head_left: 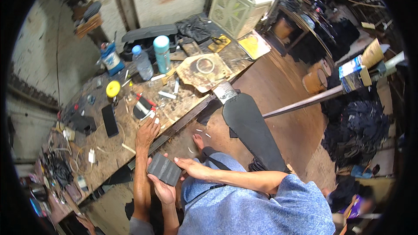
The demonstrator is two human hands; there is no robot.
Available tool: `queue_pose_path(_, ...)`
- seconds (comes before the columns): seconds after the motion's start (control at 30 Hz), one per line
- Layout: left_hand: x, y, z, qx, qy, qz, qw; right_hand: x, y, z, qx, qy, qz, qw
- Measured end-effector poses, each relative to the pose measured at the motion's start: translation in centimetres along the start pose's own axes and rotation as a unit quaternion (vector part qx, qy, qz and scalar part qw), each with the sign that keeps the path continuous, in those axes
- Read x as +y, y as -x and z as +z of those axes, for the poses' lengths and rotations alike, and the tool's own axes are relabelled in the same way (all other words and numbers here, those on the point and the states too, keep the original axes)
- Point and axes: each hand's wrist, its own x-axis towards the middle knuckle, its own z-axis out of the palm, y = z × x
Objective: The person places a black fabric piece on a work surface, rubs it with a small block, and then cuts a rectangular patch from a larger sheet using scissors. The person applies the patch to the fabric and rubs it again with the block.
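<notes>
**Both hands on a ribbed dark pad, beside a crowded workbench**

Nearest to the camera, the person's left hand (164, 193) holds a dark ribbed pad (164, 169) from below, with the fingers curled around its lower edge. The right hand (193, 168) comes in from the right side. Its fingers are stretched and touch the right edge of the pad; the grip looks light, not closed. The pad is tilted and is kept in the air in front of the person's blue shirt (252, 209), just beside the edge of the workbench (109, 156).

A little farther, another person's hand (147, 131) rests open on the bench edge. Its fingertips are near some small white and red pieces (143, 104).

On the bench, to the left, a black phone (109, 120) lies flat, and a yellow-capped container (113, 89) stands behind it. To the right of the bench, a long black paddle-shaped part (252, 132) stands out over the brown floor.

Farther back stand a clear bottle with blue cap (142, 63) and a teal spray can (162, 54), close together. A roll of tape (205, 65) lies on a worn brown board. At the far end there are scissors (220, 41) and a cream box fan (235, 6).
</notes>
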Motion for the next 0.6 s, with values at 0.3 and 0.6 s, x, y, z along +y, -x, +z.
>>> queue_pose_path(0.3,-2.4,-2.5,6.6,-0.234,0.029,-0.044,0.971,-2.5,7.5,-7.8,-0.269,-0.407,-0.006,0.873)
queue_pose_path(0.6,-7.4,-4.3,19.4,-0.325,-0.133,-0.142,0.925,0.3,18.0,-18.8,-0.286,-0.432,-0.189,0.834)
